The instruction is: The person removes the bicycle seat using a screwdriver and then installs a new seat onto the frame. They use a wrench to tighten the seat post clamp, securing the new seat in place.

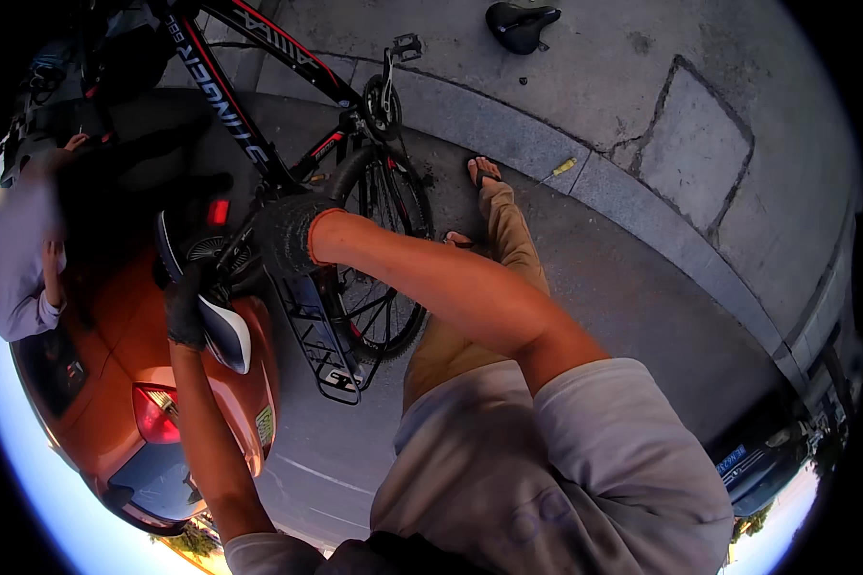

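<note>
Both gloved hands work at the rear of a black-and-red bicycle point(259, 125). The left hand point(184, 311), its grip clamped, holds the white saddle point(228, 335) just beneath it. The right hand point(283, 233) appears closed on the frame near the seat post, the rear rack point(321, 340) just below; the next move likely needs steadying.

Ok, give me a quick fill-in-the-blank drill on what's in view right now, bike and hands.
1. Both hands, left hand and right hand, wear dark ____.
2. The black bicycle frame with red lettering stands beside an ____ car.
3. The loose black bicycle saddle lies on the ____ pavement.
4. The left hand's fingers rest at the black-and-white ____ mounted on the bike.

Missing words: gloves; orange; grey; saddle
</note>
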`<state>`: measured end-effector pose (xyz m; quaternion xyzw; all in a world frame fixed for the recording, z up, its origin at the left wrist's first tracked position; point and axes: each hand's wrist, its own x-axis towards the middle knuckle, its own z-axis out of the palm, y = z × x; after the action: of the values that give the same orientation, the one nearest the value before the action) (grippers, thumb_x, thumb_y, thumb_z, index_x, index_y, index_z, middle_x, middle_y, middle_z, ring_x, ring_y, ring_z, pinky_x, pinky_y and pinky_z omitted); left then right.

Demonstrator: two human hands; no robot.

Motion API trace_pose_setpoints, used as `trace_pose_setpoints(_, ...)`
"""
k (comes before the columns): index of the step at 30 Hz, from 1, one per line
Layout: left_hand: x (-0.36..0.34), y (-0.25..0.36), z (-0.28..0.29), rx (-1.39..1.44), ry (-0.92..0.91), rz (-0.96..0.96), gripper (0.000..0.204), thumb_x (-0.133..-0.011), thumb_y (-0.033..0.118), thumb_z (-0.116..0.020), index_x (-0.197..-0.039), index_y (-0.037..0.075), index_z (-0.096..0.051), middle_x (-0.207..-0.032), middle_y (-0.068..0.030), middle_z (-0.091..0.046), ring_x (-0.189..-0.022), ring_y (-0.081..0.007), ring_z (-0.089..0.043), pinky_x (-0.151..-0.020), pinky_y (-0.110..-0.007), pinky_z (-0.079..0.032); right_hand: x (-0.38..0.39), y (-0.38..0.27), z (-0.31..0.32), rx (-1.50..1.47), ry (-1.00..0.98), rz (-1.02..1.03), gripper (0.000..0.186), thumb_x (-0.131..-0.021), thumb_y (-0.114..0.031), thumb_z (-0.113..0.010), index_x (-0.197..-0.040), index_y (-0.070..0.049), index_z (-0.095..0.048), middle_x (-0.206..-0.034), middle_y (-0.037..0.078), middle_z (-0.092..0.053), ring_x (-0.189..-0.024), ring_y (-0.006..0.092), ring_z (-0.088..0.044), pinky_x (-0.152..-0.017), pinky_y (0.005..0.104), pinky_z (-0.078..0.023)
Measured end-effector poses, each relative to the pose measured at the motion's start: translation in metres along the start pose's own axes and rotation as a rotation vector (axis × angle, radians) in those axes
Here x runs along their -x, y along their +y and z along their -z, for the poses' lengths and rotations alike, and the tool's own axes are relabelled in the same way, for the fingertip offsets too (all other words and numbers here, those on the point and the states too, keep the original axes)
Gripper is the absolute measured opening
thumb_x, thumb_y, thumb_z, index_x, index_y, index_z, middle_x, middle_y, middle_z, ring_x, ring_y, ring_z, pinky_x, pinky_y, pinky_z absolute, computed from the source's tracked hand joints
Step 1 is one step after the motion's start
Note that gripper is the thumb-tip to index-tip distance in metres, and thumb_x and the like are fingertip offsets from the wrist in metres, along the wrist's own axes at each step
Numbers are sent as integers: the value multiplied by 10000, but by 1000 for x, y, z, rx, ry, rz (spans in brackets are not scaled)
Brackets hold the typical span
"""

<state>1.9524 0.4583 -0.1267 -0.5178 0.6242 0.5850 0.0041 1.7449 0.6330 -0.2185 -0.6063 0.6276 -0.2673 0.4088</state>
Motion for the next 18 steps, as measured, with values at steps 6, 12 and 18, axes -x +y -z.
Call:
trace_pose_setpoints(6, -1, -3, -3, -145, 129, -104, 408, -920, 380, -716, -1079, 4, -717, -993, -36, -698, -879, -129, -625, -808, -276, -496, 1, -8, -1, -6, 23, -87, 349, -808, -289, -612, -1032, -83, -783, -1064, 186, -738, -980, 359, -717, -869, 460, -561)
trace_pose_setpoints(12, -1, -4, -1, -215, 194, -141, 341, -915, 332, -749, -1043, 17, -726, -946, -9, -682, -845, -94, -583, -798, -260, -475, -16, -1, -16, -20, 64, -97, 343, -785, -258, -613, -997, -38, -771, -1019, 217, -729, -946, 378, -706, -850, 458, -556)
trace_pose_setpoints(18, 1, -2, -7, -149, 174, -110, 355, -900, 337, -766, -1059, 22, -730, -940, -13, -683, -840, -99, -588, -787, -252, -477, -8, 0, -13, 121, 65, -52, 309, -814, -249, -594, -955, -49, -782, -989, 184, -742, -905, 376, -714, -822, 462, -562)
